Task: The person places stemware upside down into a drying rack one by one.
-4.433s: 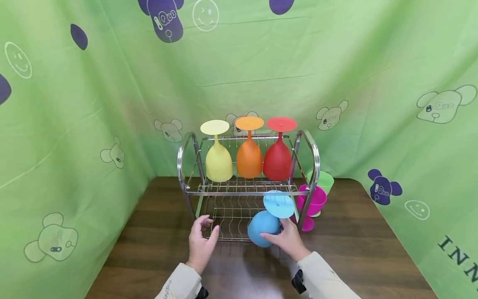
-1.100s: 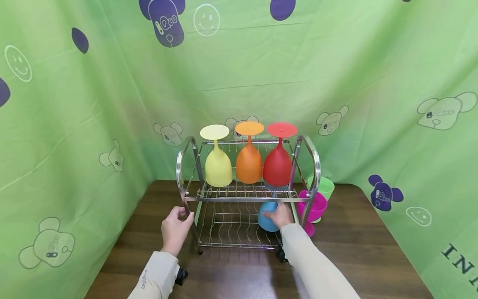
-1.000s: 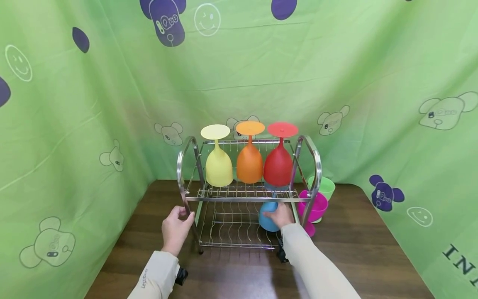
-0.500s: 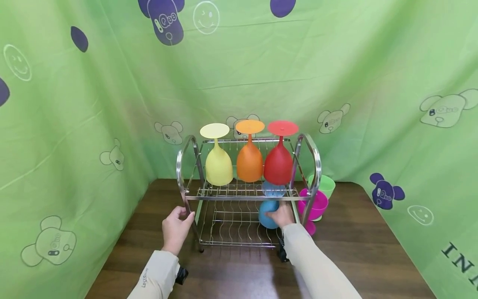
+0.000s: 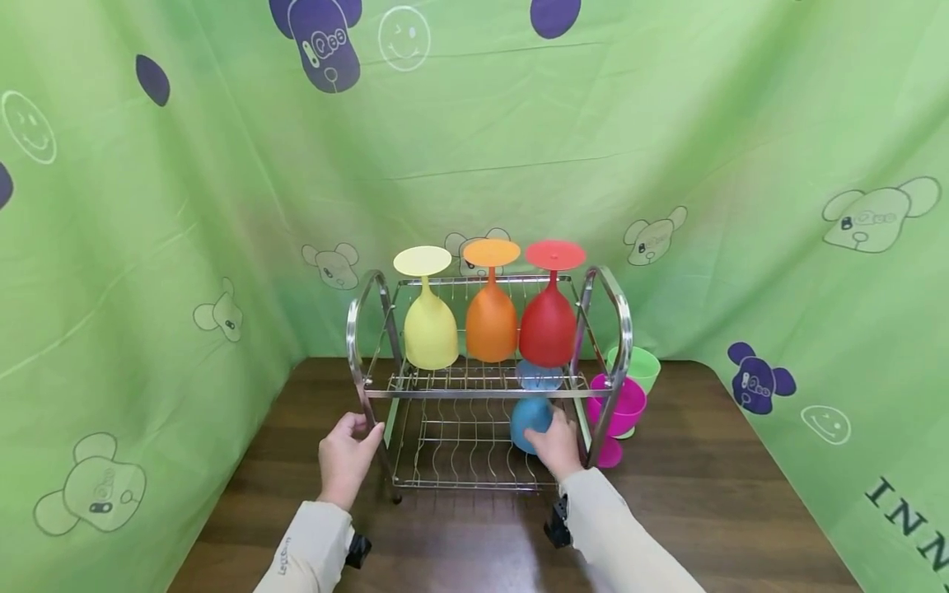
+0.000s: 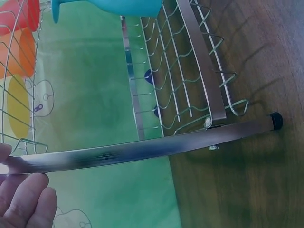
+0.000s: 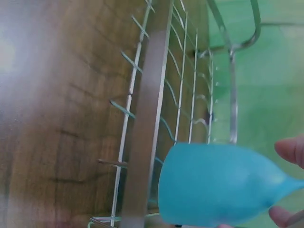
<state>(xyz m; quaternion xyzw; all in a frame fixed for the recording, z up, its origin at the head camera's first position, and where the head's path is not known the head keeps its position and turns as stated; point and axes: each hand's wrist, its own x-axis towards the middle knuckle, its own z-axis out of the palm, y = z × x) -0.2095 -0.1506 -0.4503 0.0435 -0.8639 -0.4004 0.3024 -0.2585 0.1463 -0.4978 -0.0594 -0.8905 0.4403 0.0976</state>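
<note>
A blue goblet (image 5: 530, 422) stands upside down on the lower shelf of the metal dish rack (image 5: 482, 394), at its right end. Around it is my right hand (image 5: 558, 445); in the right wrist view, thumb and fingertips sit spread on either side of the goblet's narrow end, with a gap visible at the thumb. My left hand (image 5: 344, 461) pinches the rack's front left post (image 6: 118, 154) between thumb and fingers. On the upper shelf stand a yellow goblet (image 5: 431, 333), an orange goblet (image 5: 492, 325) and a red goblet (image 5: 548, 329), all upside down.
Right of the rack, a magenta goblet (image 5: 628, 403) and a green goblet (image 5: 643, 366) stand upright on the dark wooden table (image 5: 712, 494). A green printed cloth (image 5: 474, 123) hangs behind and at both sides.
The blue goblet went from in front of the rack onto the lower shelf. My left hand moved left to the post. Lately my right hand has loosened and drawn back slightly.
</note>
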